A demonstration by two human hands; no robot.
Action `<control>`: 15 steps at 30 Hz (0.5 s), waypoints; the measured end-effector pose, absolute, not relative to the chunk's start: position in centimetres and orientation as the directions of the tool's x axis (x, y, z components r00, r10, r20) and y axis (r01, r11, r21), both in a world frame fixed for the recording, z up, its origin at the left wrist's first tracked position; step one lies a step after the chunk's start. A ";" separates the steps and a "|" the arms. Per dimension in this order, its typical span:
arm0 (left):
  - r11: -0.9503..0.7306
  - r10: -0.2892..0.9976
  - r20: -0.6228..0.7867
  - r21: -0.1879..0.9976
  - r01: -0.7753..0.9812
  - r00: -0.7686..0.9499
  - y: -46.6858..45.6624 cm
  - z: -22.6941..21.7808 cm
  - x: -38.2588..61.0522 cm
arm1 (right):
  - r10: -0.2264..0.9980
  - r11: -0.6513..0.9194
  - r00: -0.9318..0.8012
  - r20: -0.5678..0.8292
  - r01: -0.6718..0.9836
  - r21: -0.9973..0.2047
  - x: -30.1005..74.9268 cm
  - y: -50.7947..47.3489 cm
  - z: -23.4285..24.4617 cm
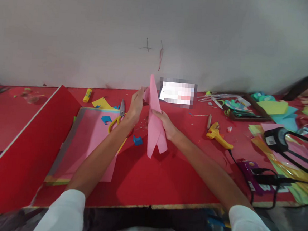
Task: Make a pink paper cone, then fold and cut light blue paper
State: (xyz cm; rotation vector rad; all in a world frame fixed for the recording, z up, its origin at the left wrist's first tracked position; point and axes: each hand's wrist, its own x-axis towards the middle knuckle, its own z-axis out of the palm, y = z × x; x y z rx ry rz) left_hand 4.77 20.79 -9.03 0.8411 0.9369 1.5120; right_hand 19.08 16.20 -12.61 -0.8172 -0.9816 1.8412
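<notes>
A folded sheet of pink paper (154, 130) stands raised above the red table, its lower end splitting into two flaps. My left hand (136, 105) is closed at the upper left edge of the paper, its fingertips partly behind the fold. On the right side, my right hand (165, 123) grips the paper near its middle, thumb on the near face. Below my left forearm lie yellow-handled scissors (121, 109), partly covered by the arm. A blue paper scrap (137, 140) rests beside the pink paper's lower end.
A stack of pink sheets (87, 135) lies at left, by an upright red board (32, 144). A yellow glue stick (87, 95) is behind them. On the right are a yellow glue gun (218, 135), a purple power strip (258, 182) with cables, and a dark tray (254, 106). A lit screen (177, 93) stands against the wall.
</notes>
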 end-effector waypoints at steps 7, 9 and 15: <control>-0.107 0.986 0.036 0.888 -0.447 -0.164 21.6 -9.6 4.3 | 0.873 -0.354 -0.460 -0.161 -0.374 -0.857 19.1 16.0 -12.2; -0.090 0.991 0.029 0.875 -0.475 -0.134 21.6 -9.6 4.2 | 0.869 -0.355 -0.470 -0.154 -0.376 -0.856 19.1 15.9 -12.1; -0.049 0.999 0.037 0.880 -0.473 -0.036 20.9 -8.9 4.3 | 0.835 -0.386 -0.533 -0.136 -0.392 -0.835 19.1 15.4 -11.7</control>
